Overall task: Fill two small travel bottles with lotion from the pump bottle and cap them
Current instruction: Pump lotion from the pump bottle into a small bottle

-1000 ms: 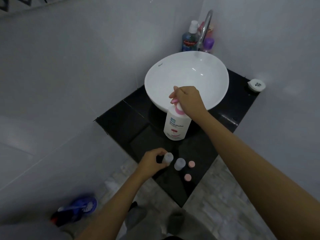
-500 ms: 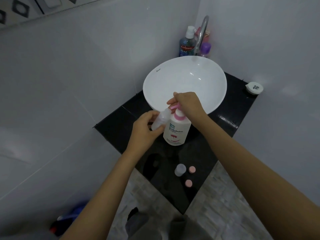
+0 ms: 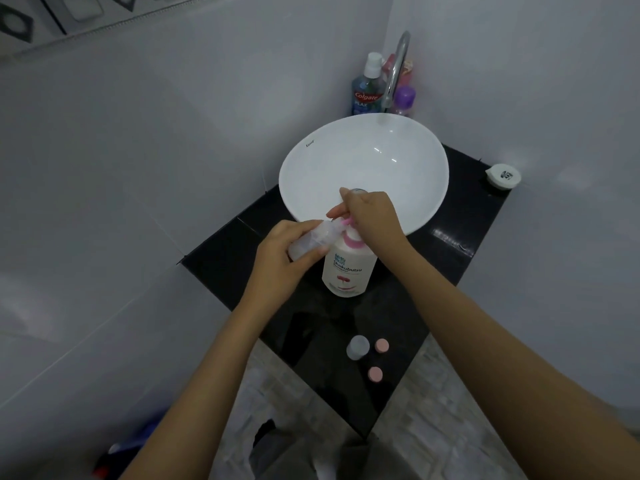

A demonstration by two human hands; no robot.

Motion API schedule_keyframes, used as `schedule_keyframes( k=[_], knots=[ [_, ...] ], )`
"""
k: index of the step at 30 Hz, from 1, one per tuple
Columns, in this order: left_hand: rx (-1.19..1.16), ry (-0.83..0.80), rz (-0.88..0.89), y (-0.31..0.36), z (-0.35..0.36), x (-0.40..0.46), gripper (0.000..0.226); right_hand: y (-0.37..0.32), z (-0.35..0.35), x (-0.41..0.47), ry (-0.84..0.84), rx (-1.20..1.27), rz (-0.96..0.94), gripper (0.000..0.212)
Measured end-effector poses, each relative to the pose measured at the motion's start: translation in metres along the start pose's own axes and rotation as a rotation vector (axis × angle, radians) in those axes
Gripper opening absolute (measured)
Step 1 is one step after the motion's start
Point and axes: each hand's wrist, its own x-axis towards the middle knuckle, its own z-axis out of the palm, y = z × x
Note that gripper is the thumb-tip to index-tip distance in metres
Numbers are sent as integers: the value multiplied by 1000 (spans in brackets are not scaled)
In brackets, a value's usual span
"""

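Note:
A white pump bottle (image 3: 348, 268) with a pink collar stands on the black counter (image 3: 446, 258) in front of the basin. My right hand (image 3: 372, 216) rests on its pink pump head, fingers curled over it. My left hand (image 3: 287, 261) grips a clear travel bottle (image 3: 313, 239), tilted, its mouth right at the pump spout. A second clear travel bottle (image 3: 357, 347) stands open near the counter's front corner. Beside it lie two pink caps, one (image 3: 381, 345) to its right and one (image 3: 375, 373) nearer me.
A white round basin (image 3: 398, 150) sits behind the pump bottle, with a chrome tap (image 3: 396, 69) and several toiletry bottles (image 3: 367, 90) in the corner. A small white container (image 3: 503, 176) rests at the counter's right corner. Tiled walls close in left and right.
My left hand picked one travel bottle up from the counter's front corner and brought it up to the pump spout. My right hand stayed on the pump head.

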Motion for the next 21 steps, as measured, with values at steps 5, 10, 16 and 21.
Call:
schedule_keyframes(
  k=[5,10,16,21],
  knots=[
    [-41,8,-22,4,2,1,38,5,5,-1,50,8,-25,48],
    [-49,-19,-85,1,5,3,38,16,12,-2,34,42,-6,45],
    [-73,4,-83,5,3,1,37,6,8,-1,40,3,-18,37],
    [-94,0,-46,11,-2,7,37,-10,2,-10,89,128,-67,38]
  ],
)
